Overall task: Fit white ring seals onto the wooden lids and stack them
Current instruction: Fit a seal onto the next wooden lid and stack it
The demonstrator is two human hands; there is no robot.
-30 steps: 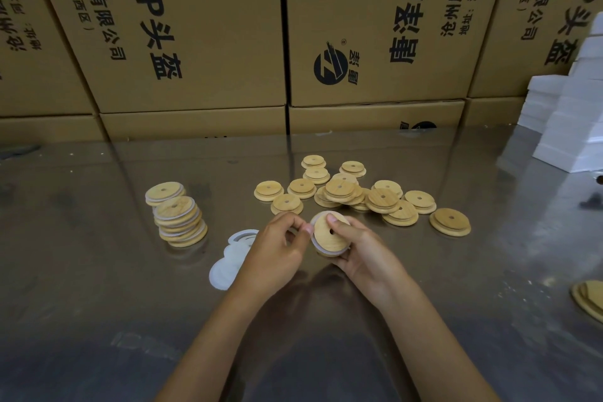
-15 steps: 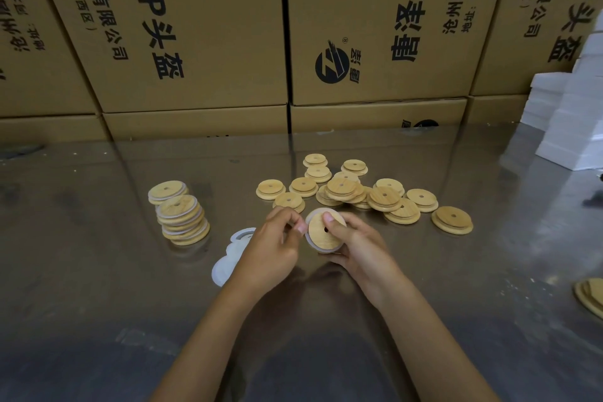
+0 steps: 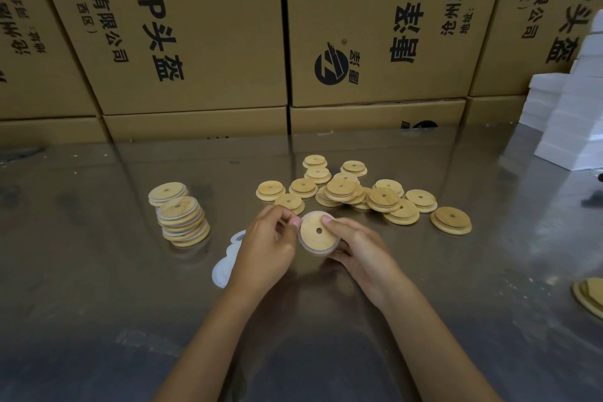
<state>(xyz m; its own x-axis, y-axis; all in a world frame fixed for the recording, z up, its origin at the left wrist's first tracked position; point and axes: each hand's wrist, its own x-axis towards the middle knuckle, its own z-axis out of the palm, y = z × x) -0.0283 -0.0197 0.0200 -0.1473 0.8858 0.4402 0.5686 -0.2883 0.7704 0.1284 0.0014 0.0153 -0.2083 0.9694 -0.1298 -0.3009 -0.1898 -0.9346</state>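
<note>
Wooden lid, likely light and stiff: right hand is gripping its rim while left hand is pinching the soft white ring seal on at its edge.

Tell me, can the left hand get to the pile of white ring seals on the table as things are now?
Probably yes, once freed. The white ring seals lie right beside the left hand, nothing between, but it is pinching the seal on the wooden lid.

Two bare forearms, no sleeves, rings or watch.
</note>
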